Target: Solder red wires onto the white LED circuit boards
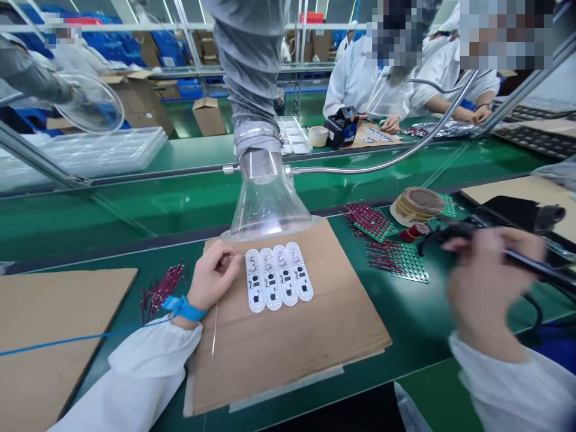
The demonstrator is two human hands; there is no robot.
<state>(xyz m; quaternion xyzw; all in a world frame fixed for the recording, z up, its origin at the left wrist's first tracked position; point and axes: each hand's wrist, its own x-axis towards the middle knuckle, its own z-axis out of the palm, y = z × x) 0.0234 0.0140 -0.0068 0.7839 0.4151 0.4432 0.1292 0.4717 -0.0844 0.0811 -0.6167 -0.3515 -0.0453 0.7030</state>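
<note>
My left hand point(215, 273), with a blue wrist strap point(184, 308), is closed in a pinch on a thin strand of solder wire point(214, 330). One end of the strand points at a row of several white rounded circuit boards point(272, 277). They lie side by side on a cardboard sheet point(288, 342), with dark chips and short thin wires on top. Blurred by motion, my right hand point(488, 288) is wrapped round the black handle of a soldering iron point(528, 259), off to the right of the cardboard and apart from the boards.
A clear fume hood point(270, 207) hangs just behind the boards. Dark red wires point(162, 288) lie left; more wires, green perforated boards point(411, 264) and a round tape roll point(416, 204) lie right. A black iron stand point(513, 210) is beyond. Co-workers point(360, 78) sit across.
</note>
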